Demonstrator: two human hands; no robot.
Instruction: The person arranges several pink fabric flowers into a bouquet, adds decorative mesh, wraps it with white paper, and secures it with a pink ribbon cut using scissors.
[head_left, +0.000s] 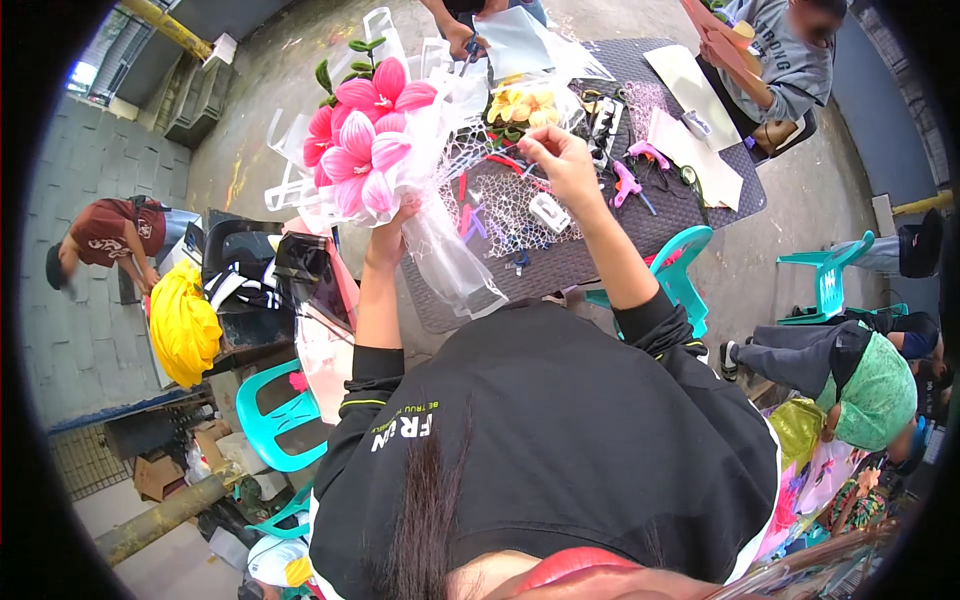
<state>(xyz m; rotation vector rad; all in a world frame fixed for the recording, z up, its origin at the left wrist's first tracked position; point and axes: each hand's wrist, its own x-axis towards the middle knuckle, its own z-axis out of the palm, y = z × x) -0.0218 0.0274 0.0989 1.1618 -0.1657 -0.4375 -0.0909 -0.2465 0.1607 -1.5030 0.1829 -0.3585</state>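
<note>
Two hands at work, both mine. Left hand (pixel 392 222), frame centre-left: closed around the stem of the pink bouquet (pixel 362 135), held upright; glossy satin-like petals, green leaves on top, clear crinkled cellophane (pixel 455 270) trailing below. Right hand (pixel 562 160), upper centre: fingers pinched shut on white netting (pixel 505 195), an open diamond mesh, drawn across the wrap. Progress, as I judge it: flowers assembled and sleeved, net layer partly draped, not yet tied. Beyond: dark woven table mat (pixel 640 230); yellow flowers (pixel 522 105); pink glue guns (pixel 630 185); cream paper sheets (pixel 690 90).
</note>
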